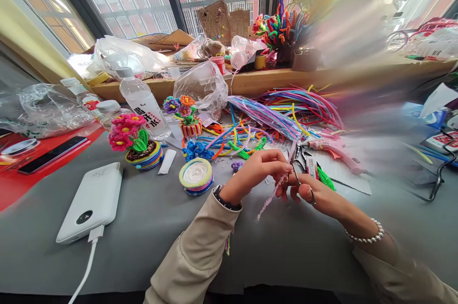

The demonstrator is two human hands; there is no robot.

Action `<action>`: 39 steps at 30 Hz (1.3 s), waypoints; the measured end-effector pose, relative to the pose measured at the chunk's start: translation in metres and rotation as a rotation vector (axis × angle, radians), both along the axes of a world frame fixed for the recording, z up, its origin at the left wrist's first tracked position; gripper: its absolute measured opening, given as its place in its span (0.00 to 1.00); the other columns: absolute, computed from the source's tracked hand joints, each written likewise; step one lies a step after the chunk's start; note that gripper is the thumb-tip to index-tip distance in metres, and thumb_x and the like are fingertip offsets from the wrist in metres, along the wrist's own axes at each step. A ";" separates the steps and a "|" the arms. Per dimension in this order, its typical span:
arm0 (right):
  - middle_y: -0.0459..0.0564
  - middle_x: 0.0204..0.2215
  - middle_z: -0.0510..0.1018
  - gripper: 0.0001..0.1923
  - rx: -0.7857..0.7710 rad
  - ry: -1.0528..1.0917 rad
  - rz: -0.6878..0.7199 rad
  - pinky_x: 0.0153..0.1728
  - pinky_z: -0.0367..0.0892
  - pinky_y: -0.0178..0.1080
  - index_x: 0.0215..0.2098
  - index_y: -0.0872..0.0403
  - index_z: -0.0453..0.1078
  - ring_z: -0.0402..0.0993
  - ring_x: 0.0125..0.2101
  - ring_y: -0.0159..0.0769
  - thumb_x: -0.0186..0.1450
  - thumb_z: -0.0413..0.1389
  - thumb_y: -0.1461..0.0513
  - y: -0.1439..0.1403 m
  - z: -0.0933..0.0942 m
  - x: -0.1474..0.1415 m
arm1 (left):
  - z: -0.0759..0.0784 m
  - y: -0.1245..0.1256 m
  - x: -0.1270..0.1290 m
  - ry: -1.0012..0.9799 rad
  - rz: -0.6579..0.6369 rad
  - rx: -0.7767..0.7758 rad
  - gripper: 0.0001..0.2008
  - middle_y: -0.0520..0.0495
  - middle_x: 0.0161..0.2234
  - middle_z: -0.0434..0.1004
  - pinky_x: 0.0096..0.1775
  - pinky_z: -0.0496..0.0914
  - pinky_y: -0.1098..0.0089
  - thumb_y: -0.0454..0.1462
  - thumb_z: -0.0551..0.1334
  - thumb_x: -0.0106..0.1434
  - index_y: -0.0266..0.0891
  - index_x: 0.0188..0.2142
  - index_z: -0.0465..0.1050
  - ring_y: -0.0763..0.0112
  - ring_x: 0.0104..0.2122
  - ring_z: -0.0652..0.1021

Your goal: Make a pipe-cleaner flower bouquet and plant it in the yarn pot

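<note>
Near the middle of the grey table (150, 227), at about 5 o'clock from the centre: left hand (255, 172) with fingers pinched closed on a pale pink pipe cleaner (271, 196), hanging down toward 7 o'clock. Just beside, at 3 o'clock of it: right hand (317, 194) closed around small metal scissors (296, 177), blades touching the pipe cleaner near the pinch. At 12 o'clock of both hands, a loose heap of coloured pipe cleaners (286, 108). At 9 o'clock, a small round coil with white centre (196, 176). Farther at 9 o'clock, a pot with pink flowers (134, 141), a water bottle (143, 103) behind. At 8 o'clock, a white power bank (91, 201) with cable plugged.
</note>
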State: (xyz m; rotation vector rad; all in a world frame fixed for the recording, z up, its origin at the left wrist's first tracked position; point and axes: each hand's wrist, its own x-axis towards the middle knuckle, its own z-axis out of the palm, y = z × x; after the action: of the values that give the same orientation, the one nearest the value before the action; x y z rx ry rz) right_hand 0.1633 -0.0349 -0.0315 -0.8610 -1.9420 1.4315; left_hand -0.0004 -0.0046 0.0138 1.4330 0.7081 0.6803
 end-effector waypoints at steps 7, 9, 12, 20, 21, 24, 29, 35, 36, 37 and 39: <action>0.48 0.20 0.68 0.35 0.007 0.041 -0.051 0.24 0.56 0.34 0.23 0.58 0.68 0.59 0.21 0.30 0.52 0.39 0.36 -0.001 0.001 -0.002 | -0.001 0.002 0.001 0.024 0.018 0.064 0.08 0.55 0.17 0.63 0.26 0.59 0.75 0.36 0.59 0.50 0.35 0.18 0.63 0.79 0.20 0.65; 0.47 0.18 0.67 0.34 0.017 0.040 -0.078 0.23 0.55 0.34 0.20 0.58 0.66 0.57 0.19 0.29 0.53 0.40 0.37 -0.001 0.002 -0.003 | -0.001 0.003 0.001 0.017 0.014 0.081 0.08 0.55 0.18 0.62 0.26 0.59 0.75 0.36 0.59 0.50 0.35 0.19 0.63 0.79 0.21 0.65; 0.46 0.16 0.65 0.32 0.012 0.047 -0.113 0.22 0.54 0.34 0.16 0.57 0.63 0.58 0.19 0.29 0.53 0.42 0.38 -0.001 0.003 -0.005 | -0.002 0.003 0.001 0.011 0.021 0.090 0.09 0.55 0.19 0.63 0.26 0.59 0.75 0.37 0.59 0.51 0.35 0.20 0.62 0.79 0.21 0.65; 0.46 0.14 0.65 0.31 0.068 -0.014 -0.177 0.23 0.56 0.34 0.13 0.56 0.60 0.59 0.18 0.29 0.53 0.43 0.38 0.001 -0.001 -0.004 | 0.000 0.000 0.002 0.026 0.035 0.122 0.15 0.55 0.19 0.62 0.25 0.59 0.76 0.45 0.61 0.50 0.36 0.21 0.61 0.80 0.21 0.64; 0.46 0.14 0.65 0.31 0.075 -0.020 -0.183 0.23 0.56 0.34 0.13 0.56 0.60 0.59 0.18 0.29 0.53 0.43 0.38 0.001 -0.002 -0.004 | 0.001 0.000 0.002 0.028 0.038 0.132 0.15 0.55 0.19 0.62 0.25 0.60 0.76 0.46 0.60 0.50 0.36 0.21 0.61 0.80 0.21 0.64; 0.46 0.14 0.65 0.31 0.076 -0.032 -0.189 0.23 0.57 0.34 0.13 0.56 0.61 0.60 0.19 0.29 0.53 0.43 0.38 0.001 -0.002 -0.004 | 0.000 0.000 0.002 0.040 0.074 0.188 0.16 0.54 0.20 0.61 0.26 0.61 0.75 0.47 0.57 0.53 0.36 0.21 0.62 0.79 0.21 0.65; 0.45 0.14 0.65 0.30 0.076 -0.019 -0.173 0.22 0.56 0.34 0.13 0.56 0.60 0.59 0.18 0.28 0.55 0.44 0.40 0.001 -0.003 -0.004 | -0.003 0.003 0.001 0.012 0.070 0.250 0.13 0.53 0.21 0.62 0.28 0.61 0.76 0.44 0.55 0.56 0.36 0.22 0.63 0.79 0.23 0.65; 0.45 0.12 0.64 0.30 0.048 -0.016 -0.179 0.20 0.55 0.33 0.11 0.55 0.59 0.57 0.16 0.27 0.55 0.45 0.40 0.000 -0.001 -0.005 | -0.003 0.003 0.000 0.014 0.078 0.247 0.13 0.53 0.21 0.62 0.28 0.61 0.75 0.44 0.55 0.56 0.37 0.23 0.63 0.78 0.23 0.65; 0.44 0.12 0.63 0.30 0.049 -0.017 -0.185 0.20 0.55 0.33 0.11 0.55 0.59 0.57 0.16 0.27 0.55 0.45 0.41 0.000 0.000 -0.005 | -0.003 0.003 0.000 0.014 0.081 0.248 0.13 0.53 0.21 0.62 0.29 0.62 0.75 0.44 0.55 0.56 0.37 0.23 0.63 0.78 0.23 0.65; 0.44 0.12 0.63 0.30 0.050 -0.014 -0.188 0.20 0.55 0.34 0.10 0.55 0.58 0.57 0.16 0.27 0.55 0.45 0.41 -0.001 0.001 -0.005 | -0.003 0.003 0.000 0.012 0.082 0.250 0.13 0.53 0.22 0.63 0.29 0.62 0.75 0.44 0.55 0.56 0.36 0.23 0.63 0.78 0.23 0.65; 0.44 0.11 0.63 0.30 0.042 -0.009 -0.182 0.20 0.54 0.34 0.10 0.55 0.58 0.57 0.16 0.27 0.56 0.45 0.41 -0.001 0.002 -0.005 | -0.002 0.002 0.000 0.006 0.077 0.254 0.13 0.52 0.23 0.64 0.29 0.62 0.75 0.43 0.54 0.57 0.36 0.24 0.64 0.78 0.24 0.66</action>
State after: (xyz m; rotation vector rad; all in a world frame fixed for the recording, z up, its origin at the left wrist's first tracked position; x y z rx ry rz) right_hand 0.1579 -0.0357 -0.0293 -0.9993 -1.8416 1.2783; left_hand -0.0002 -0.0022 0.0114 1.6463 0.7036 0.8496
